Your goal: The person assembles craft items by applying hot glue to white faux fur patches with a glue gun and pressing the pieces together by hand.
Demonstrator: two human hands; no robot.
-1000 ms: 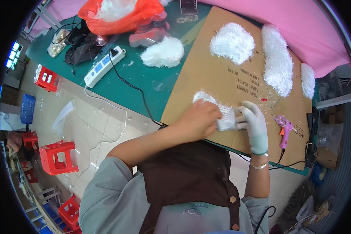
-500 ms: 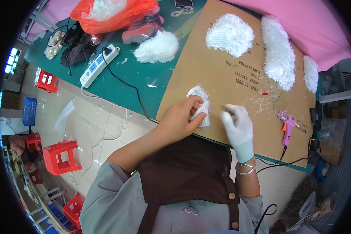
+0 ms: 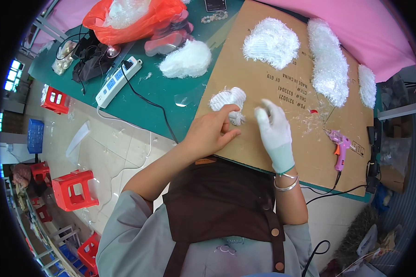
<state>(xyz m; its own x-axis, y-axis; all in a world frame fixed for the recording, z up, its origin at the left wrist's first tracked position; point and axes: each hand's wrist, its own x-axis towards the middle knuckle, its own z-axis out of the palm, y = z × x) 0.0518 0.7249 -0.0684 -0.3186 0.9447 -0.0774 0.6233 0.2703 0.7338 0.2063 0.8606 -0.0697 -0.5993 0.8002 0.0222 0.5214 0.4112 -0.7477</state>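
Note:
A small white fluffy fabric piece (image 3: 230,98) with ribbed backing lies on the cardboard sheet (image 3: 254,138), partly hidden by my left hand (image 3: 210,131). This bare hand rests at the piece's near edge, thumb and index finger apart; its other fingers are partly hidden. To the right, my right hand (image 3: 276,134), in a white glove, hovers over the cardboard without touching the piece. Its fingers are loosely bent and apart, with nothing visible between them. Farther off on the cardboard are a rounded white fluffy piece (image 3: 272,44) and a long white fluffy strip (image 3: 328,62).
A pink glue gun (image 3: 339,150) lies at the right with its cord over the edge. On the green table (image 3: 148,108) are a white power strip (image 3: 119,82), a white fluffy heap (image 3: 186,60) and a red plastic bag (image 3: 138,25). A red stool (image 3: 74,190) stands left.
The small fluffy piece has moved away from me and slightly left, now showing more of its ribbed side. My left hand has loosened around it; my right hand has shifted slightly away from me.

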